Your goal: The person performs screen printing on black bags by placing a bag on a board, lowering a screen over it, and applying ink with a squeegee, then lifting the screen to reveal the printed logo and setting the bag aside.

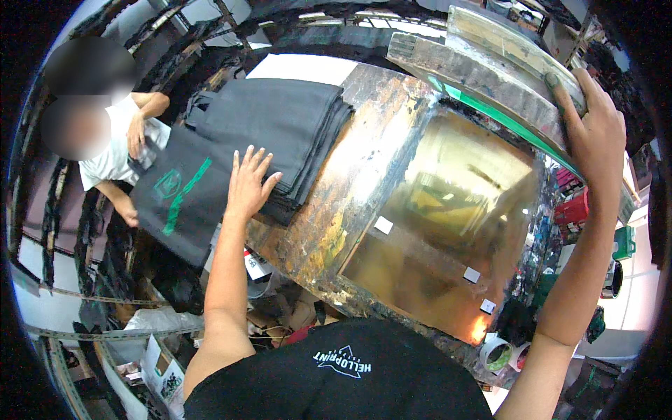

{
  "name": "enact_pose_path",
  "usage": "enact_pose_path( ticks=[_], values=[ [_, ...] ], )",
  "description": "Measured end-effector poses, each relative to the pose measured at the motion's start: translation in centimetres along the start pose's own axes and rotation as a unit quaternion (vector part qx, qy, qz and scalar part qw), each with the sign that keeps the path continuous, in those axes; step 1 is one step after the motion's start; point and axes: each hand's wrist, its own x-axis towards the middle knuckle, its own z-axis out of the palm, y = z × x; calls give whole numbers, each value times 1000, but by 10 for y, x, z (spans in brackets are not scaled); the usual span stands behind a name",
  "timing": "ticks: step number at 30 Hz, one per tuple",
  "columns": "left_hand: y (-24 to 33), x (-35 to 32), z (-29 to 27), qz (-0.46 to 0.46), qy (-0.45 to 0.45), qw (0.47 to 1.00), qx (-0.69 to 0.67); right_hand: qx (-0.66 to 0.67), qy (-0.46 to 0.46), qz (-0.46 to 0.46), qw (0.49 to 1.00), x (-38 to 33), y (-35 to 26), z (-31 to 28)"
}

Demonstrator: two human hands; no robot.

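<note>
My left hand (250, 183) lies flat, fingers spread, on a stack of black fabric bags (273, 112). Beside it, a black bag with a green print (183, 180) hangs off the stack's left side; a co-worker's hands are at its far edge. At the right, a screen-printing frame (483, 91) with a green strip along its lower edge is tilted up above the table. A long squeegee (511, 52) rests against it. My right hand (595, 126) is closed round the squeegee's near end, its thumb dark with ink; the frame's far side is hidden.
Below the raised frame is a glossy brown printing board (434, 259) with small white tabs (383, 225) on it. The worktable (308, 245) is ink-stained. A co-worker (126, 140) stands at the left. Tape rolls (495, 355) sit by the near right corner.
</note>
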Motion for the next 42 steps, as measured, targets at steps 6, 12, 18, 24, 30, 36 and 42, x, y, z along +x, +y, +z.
enact_pose_path(
  ticks=[6, 12, 18, 24, 30, 36, 42],
  values=[
    [-7, 6, 56, -82, -43, 996, 14, 19, -37, 26, 999, 6, -11, -18],
    [-17, 4, 76, -119, -74, 989, -53, 19, -5, -1, 1000, -3, -13, -14],
    [-20, 4, 84, -116, 3, 987, -110, 29, -7, -4, 1000, -7, -20, -21],
    [-20, 30, 38, -138, 95, 981, -93, 20, 14, -2, 1000, -14, -31, -27],
    [101, 63, -67, 28, 114, 982, -149, 21, 12, 10, 1000, -13, -30, -27],
    [273, 46, -36, 155, 95, 957, -226, 31, 24, 6, 999, -8, -24, -24],
    [396, 9, 24, 268, -21, 916, -298, 28, -110, 31, 993, 7, -27, -31]
  ],
)
